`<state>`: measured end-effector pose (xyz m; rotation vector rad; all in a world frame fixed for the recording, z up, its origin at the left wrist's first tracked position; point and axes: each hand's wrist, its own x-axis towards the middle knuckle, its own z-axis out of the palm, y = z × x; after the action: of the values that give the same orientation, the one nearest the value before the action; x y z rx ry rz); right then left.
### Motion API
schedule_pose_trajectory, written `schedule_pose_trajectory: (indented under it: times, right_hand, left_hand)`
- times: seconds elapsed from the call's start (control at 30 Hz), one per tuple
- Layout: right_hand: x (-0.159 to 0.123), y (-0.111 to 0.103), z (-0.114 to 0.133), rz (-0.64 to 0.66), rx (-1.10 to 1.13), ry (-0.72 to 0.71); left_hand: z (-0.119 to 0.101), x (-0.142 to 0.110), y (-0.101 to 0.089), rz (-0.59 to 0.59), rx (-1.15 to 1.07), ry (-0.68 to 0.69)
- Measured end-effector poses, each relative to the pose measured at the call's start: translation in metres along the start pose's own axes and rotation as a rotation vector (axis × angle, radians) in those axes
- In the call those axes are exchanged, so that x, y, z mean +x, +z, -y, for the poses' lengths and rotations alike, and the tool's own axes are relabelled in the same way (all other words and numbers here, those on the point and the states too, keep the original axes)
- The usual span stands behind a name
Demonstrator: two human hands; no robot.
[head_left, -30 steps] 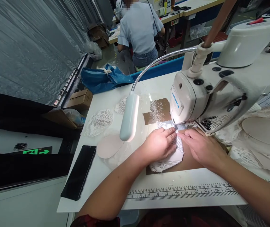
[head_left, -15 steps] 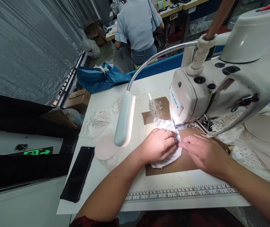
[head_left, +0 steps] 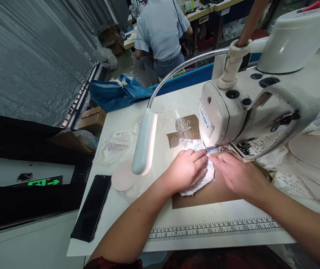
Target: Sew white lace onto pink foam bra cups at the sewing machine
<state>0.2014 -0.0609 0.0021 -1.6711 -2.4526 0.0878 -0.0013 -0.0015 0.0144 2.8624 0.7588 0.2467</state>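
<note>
A white lace piece (head_left: 200,186) lies under the head of a white sewing machine (head_left: 221,112), on a brown sheet (head_left: 221,190). My left hand (head_left: 188,168) rests on the lace, fingers together and bent, their tips close to the presser foot. Part of the lace is hidden under that hand. At the right edge of the lace, my right hand (head_left: 237,172) pinches with thumb and index finger, just in front of the needle area. The fingertips of both hands nearly meet there.
A lamp (head_left: 145,144) on a bendable metal neck hangs left of the machine. Several lace pieces (head_left: 116,145) and a black phone (head_left: 92,207) lie at the left. More lace (head_left: 293,183) is piled at the right. A ruler strip (head_left: 213,229) runs along the front; a person (head_left: 161,33) sits beyond.
Both hands have moved a little away from me with the lace, toward the needle. The left fingers now lie flatter and nearer the presser foot. The view has shifted slightly.
</note>
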Motion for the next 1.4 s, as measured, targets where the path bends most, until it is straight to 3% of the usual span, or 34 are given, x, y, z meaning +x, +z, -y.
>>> schedule_pose_trajectory:
  times: [0.37,0.8,1.07,1.4]
  right_hand:
    - [-0.002,0.0,-0.004,-0.088,0.069,-0.04]
    - [0.004,0.005,-0.007,-0.035,0.105,-0.011]
    - [-0.002,0.004,-0.007,-0.107,0.068,0.089]
    - [0.001,0.0,-0.005,-0.07,0.014,-0.149]
  left_hand:
    - [0.008,0.0,0.004,-0.054,0.033,0.024]
    - [0.015,-0.001,0.0,-0.095,0.087,-0.079]
    - [0.012,-0.008,-0.009,-0.044,-0.056,0.026]
    - [0.015,-0.008,-0.01,-0.068,-0.141,0.035]
